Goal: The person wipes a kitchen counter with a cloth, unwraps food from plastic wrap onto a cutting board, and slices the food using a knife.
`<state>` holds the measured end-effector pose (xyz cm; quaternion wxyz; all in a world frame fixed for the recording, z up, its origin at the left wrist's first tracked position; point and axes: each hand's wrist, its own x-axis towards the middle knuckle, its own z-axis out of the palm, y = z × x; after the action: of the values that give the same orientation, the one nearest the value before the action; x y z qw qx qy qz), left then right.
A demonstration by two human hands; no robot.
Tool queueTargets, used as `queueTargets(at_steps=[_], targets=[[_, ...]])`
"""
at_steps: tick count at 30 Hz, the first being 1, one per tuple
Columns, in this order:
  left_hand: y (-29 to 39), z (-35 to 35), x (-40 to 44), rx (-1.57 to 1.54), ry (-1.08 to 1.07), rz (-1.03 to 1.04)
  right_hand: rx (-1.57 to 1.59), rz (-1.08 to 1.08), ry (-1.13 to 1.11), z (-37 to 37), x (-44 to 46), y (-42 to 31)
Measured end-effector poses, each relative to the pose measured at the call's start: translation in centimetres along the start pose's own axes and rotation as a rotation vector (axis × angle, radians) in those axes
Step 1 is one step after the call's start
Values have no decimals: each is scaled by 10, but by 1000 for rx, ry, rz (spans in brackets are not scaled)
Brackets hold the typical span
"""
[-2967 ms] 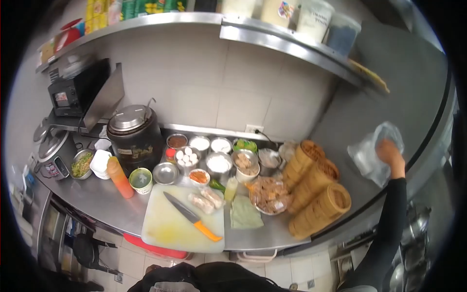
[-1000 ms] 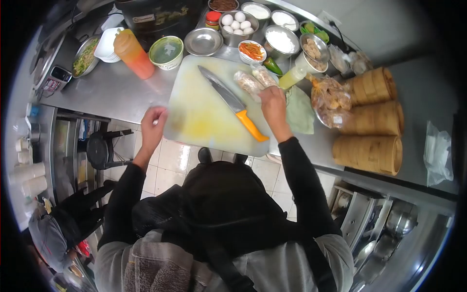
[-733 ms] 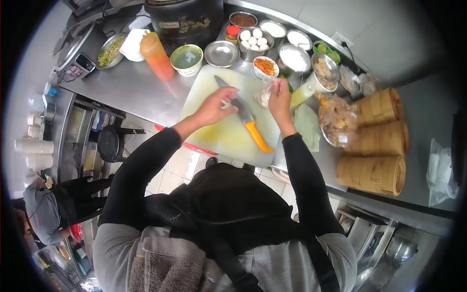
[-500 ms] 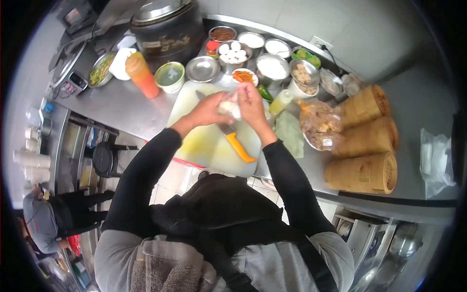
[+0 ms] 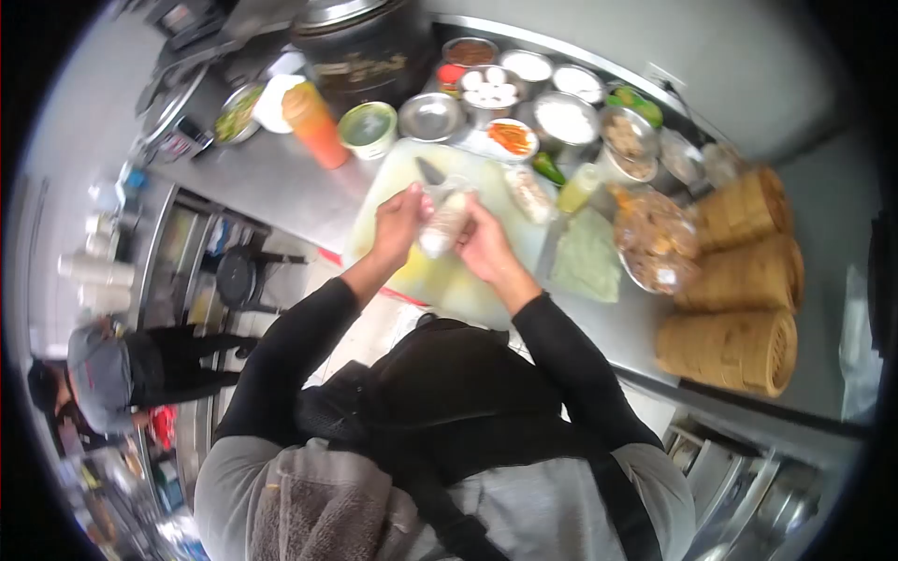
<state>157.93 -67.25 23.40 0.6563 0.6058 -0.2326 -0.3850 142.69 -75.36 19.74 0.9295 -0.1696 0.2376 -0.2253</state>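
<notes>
Over the cutting board (image 5: 374, 210), a whitish roll in clear plastic wrap (image 5: 442, 229) is held up between my two hands. My left hand (image 5: 399, 224) is closed, its fingertips at the plastic near the roll's upper left side. Around the roll's right side, my right hand (image 5: 486, 241) has its fingers closed. Behind the hands a knife blade (image 5: 430, 170) lies on the board; its handle is hidden. A second wrapped roll (image 5: 530, 194) lies at the board's right edge.
Behind the board stand a metal bowl (image 5: 431, 118), a bowl of eggs (image 5: 490, 89) and a plate of orange strips (image 5: 512, 138). An orange squeeze bottle (image 5: 314, 129) is at left. To the right are a green cloth (image 5: 587, 257) and bamboo steamers (image 5: 725, 341). Another person (image 5: 103, 374) stands far left.
The hands have moved lower and a little apart, and the wrapped roll now shows lengthwise between them. The camera view has shifted, so the counter appears farther right.
</notes>
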Motion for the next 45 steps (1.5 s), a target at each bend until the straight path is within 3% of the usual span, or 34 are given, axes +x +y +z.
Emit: queueTargets(at_steps=[1, 3, 6, 10, 14, 17, 19, 23, 27, 31, 33, 35, 37, 40, 42, 43, 45], targets=[[11, 1, 1, -147, -56, 21, 0, 29, -22, 13, -4, 0], [27, 3, 4, -158, -82, -13, 85, 58, -107, 52, -25, -7], [50, -7, 14, -309, -134, -61, 23, -18, -83, 18, 3, 14], [102, -24, 22, -326, -287, -3, 192, 61, -211, 18, -2, 7], [160, -26, 21, -283, -323, 80, 194, 28, -157, 22, 9, 13], [189, -34, 18, -239, -299, 136, 204, 4, -270, 26, 16, 14], [208, -44, 16, -236, -223, 190, 166, 15, -244, 22, 26, 15], [226, -101, 40, -373, -289, 197, -75, 20, -135, 31, 30, 14], [189, -132, 49, -176, 53, 88, -196, -127, -99, 62, 18, 8], [135, -144, 44, -40, 87, -103, -351, -215, -42, 67, 12, 3], [92, -153, 49, 173, -20, -81, -370, -233, -45, 68, 11, 4], [70, -136, 30, 220, -391, -75, -388, -248, -53, 71, 13, 6], [75, -87, -8, 123, -517, -373, -295, -211, -68, 75, 13, 8], [45, -51, -22, -31, -549, -345, -76, -144, -151, 79, 17, 9], [25, -48, -18, 147, -566, -96, -212, -175, -46, 73, 21, 7], [19, -53, -13, 148, -570, -100, -348, -207, 60, 69, 21, 5], [15, -67, -2, 497, -726, 27, -358, -189, 40, 64, 17, 1]])
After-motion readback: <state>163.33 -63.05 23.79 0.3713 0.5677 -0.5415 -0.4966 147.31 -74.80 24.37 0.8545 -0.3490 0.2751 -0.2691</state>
